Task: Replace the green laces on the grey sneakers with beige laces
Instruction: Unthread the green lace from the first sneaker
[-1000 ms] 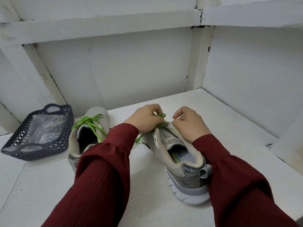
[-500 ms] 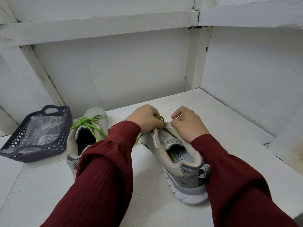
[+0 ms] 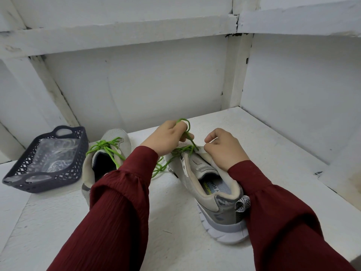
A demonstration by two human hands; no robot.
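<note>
**Pulling the green lace out of the near shoe**

The left hand (image 3: 170, 137) is curled round a loop of the lace (image 3: 192, 142) and holds it above the shoe (image 3: 211, 194). The right hand (image 3: 224, 149) pinches the shoe's top edge by the eyelets. The two hands are close together but do not touch. The shoe stands on the tabletop (image 3: 175, 241) with its heel toward the person. The loose part of the lace trails down its left side onto the white surface.

From here it looks like unthreading, one crossing at a time. The right hand should keep pinning the eyelet edge down so the shoe doesn't lift or skid when the lace is drawn. The pull should go straight up and out along the line of the eyelet, not sideways, or the cord will bind on the fabric. Short draws seem wiser than one long yank. The slack on the tabletop lies in tangled loops and could knot if dragged through in a hurry.

The other shoe (image 3: 115, 137) sits to the left with its own green lace (image 3: 105, 146) knotted and untouched. Beyond it is a dark basket (image 3: 46, 178) holding a clear bag (image 3: 52, 153). I can't tell whether the beige laces are in there.
</note>
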